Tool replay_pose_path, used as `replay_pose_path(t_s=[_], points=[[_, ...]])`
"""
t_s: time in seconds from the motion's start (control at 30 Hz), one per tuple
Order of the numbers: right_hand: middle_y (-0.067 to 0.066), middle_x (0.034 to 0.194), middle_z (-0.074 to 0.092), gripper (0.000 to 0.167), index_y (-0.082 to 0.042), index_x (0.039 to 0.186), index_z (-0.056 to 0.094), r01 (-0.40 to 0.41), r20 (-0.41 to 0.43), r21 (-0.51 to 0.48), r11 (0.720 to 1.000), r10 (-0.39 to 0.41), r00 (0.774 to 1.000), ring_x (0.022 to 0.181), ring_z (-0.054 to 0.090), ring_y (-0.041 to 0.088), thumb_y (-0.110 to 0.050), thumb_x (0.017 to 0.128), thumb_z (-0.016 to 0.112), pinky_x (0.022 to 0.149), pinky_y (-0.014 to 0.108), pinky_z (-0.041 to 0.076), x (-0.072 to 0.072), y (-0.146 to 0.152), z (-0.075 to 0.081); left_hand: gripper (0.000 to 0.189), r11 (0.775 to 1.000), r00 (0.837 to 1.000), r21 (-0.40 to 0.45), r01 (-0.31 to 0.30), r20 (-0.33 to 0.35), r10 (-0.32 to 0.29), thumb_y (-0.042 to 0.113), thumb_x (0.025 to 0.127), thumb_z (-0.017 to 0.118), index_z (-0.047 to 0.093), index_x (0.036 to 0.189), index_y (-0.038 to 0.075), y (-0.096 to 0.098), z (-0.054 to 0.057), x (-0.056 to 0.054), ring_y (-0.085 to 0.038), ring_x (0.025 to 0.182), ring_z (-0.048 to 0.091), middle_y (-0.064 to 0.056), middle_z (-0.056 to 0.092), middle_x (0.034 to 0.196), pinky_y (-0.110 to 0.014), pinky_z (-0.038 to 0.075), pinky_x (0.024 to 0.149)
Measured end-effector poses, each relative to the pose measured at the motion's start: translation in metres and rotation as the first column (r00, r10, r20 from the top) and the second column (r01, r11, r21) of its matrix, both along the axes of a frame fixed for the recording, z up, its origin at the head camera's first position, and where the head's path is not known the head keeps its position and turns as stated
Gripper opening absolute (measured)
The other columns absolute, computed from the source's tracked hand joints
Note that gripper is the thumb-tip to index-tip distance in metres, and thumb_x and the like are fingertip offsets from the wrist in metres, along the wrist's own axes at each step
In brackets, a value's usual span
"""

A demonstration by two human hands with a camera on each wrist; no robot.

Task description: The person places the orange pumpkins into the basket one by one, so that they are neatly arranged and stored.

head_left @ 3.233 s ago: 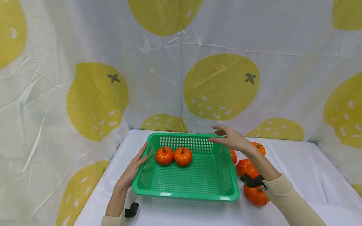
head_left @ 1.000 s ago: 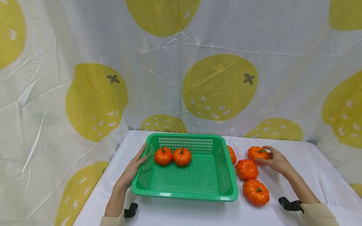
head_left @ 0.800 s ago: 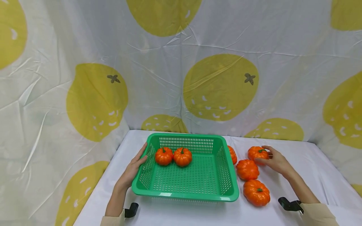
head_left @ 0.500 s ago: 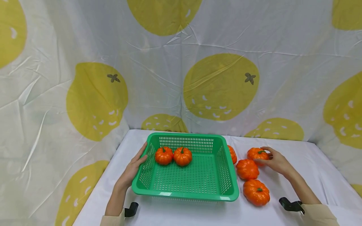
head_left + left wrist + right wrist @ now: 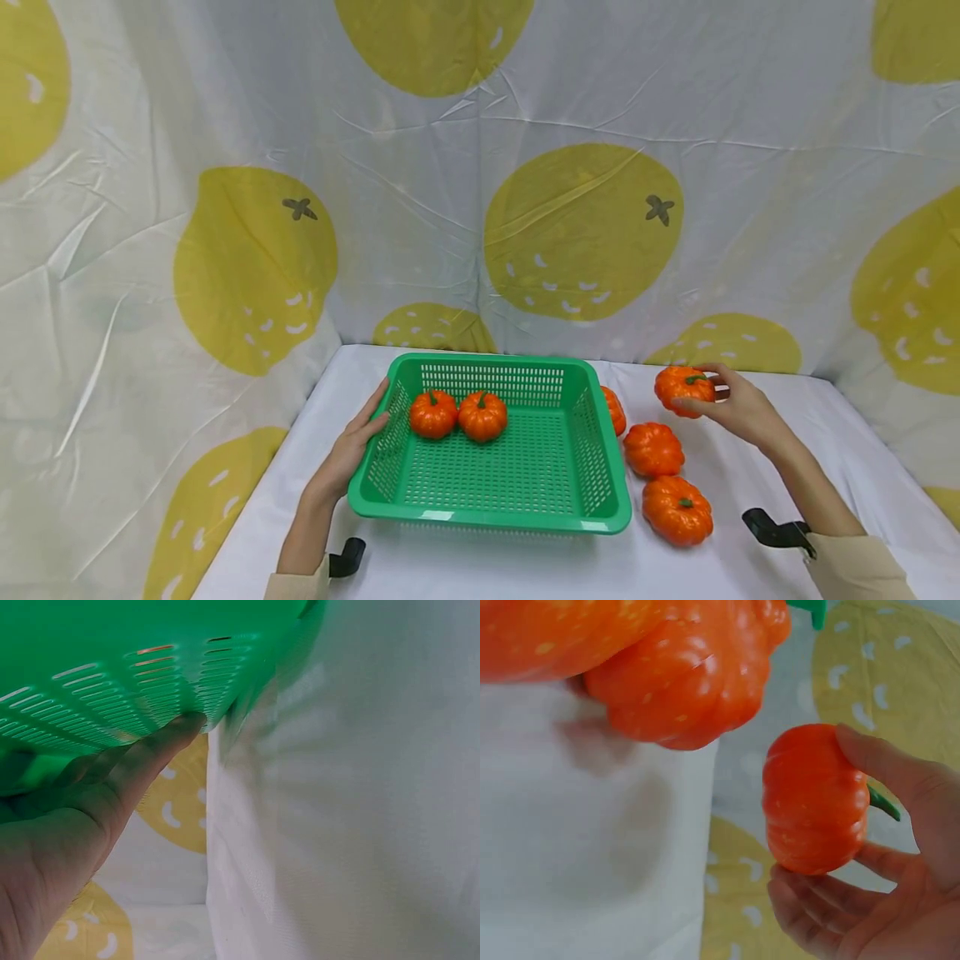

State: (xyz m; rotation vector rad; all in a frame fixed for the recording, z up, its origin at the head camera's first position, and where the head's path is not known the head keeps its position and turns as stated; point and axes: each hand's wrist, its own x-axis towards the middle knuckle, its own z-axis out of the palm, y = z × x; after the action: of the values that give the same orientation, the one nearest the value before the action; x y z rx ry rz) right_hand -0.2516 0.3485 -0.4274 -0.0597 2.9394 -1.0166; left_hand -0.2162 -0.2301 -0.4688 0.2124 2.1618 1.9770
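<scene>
My right hand [image 5: 750, 414] grips a small orange pumpkin [image 5: 681, 392] between thumb and fingers, raised above the white table. In the right wrist view the same pumpkin [image 5: 814, 802] is tilted, its green stem towards the palm. My left hand [image 5: 347, 452] lies along the left side of a green perforated basket [image 5: 525, 467], fingers straight. Its fingers touch the slotted basket wall [image 5: 97, 690] in the left wrist view. Inside the basket, two pumpkins sit side by side at the back left: a left one [image 5: 433, 414] and a right one [image 5: 482, 417].
Right of the basket, a pumpkin [image 5: 652, 451] lies stem hidden, and another [image 5: 677, 510] sits in front of it, stem up. A further pumpkin [image 5: 613, 410] is partly hidden behind the basket's right wall. A lemon-print curtain [image 5: 420, 208] rises behind the white table [image 5: 795, 433].
From above the basket's right rear edge, my right hand has moved right to the far pumpkin, gripped it and lifted it off the table. My left hand has stayed on the basket.
</scene>
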Motion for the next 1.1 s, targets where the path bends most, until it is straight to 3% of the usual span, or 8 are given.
replay_pose_path(t_s=[0.23,0.43,0.6,1.1], points=[[0.031,0.143,0.051,0.085,-0.003,0.156,0.038,-0.065,-0.055,-0.041,0.997,0.063,0.996,0.124,0.05,0.05,-0.049,0.094,0.074,0.089,0.06,0.056,0.0,-0.031,0.028,0.06,1.0,1.0,0.001,-0.002,-0.004,0.002,0.029,0.113,0.035,0.011,0.168,0.031,0.0,-0.001,0.001,-0.031,0.162,-0.01,0.001,-0.004,0.176,-0.061,0.003,0.128],[0.027,0.145,0.052,0.08,-0.008,0.157,0.04,-0.147,-0.085,-0.085,0.985,0.14,0.987,0.125,0.053,0.046,-0.045,0.095,0.074,0.092,0.06,0.055,-0.001,-0.061,0.043,0.059,1.0,1.0,-0.001,0.001,-0.01,-0.001,0.027,0.114,0.034,0.011,0.168,0.031,0.0,-0.001,0.0,-0.03,0.163,-0.01,0.002,-0.004,0.176,-0.06,0.001,0.129],[0.024,0.142,0.056,0.076,-0.011,0.156,0.043,-0.211,-0.102,-0.088,0.974,0.202,0.974,0.121,0.057,0.042,-0.044,0.095,0.074,0.09,0.051,0.056,-0.005,-0.085,0.049,0.059,1.0,1.0,-0.003,-0.003,-0.012,0.003,0.028,0.114,0.034,0.011,0.168,0.031,0.0,-0.001,0.0,-0.03,0.163,-0.01,0.002,-0.003,0.176,-0.06,0.002,0.129],[0.018,0.141,0.059,0.075,-0.017,0.154,0.048,-0.323,-0.108,-0.11,0.94,0.312,0.944,0.12,0.06,0.035,-0.046,0.091,0.078,0.092,0.044,0.055,-0.026,-0.152,0.056,0.059,1.0,1.0,-0.016,-0.015,-0.02,0.014,0.027,0.114,0.035,0.012,0.168,0.028,0.002,0.002,-0.001,-0.03,0.163,-0.01,0.001,-0.001,0.177,-0.06,-0.002,0.129]])
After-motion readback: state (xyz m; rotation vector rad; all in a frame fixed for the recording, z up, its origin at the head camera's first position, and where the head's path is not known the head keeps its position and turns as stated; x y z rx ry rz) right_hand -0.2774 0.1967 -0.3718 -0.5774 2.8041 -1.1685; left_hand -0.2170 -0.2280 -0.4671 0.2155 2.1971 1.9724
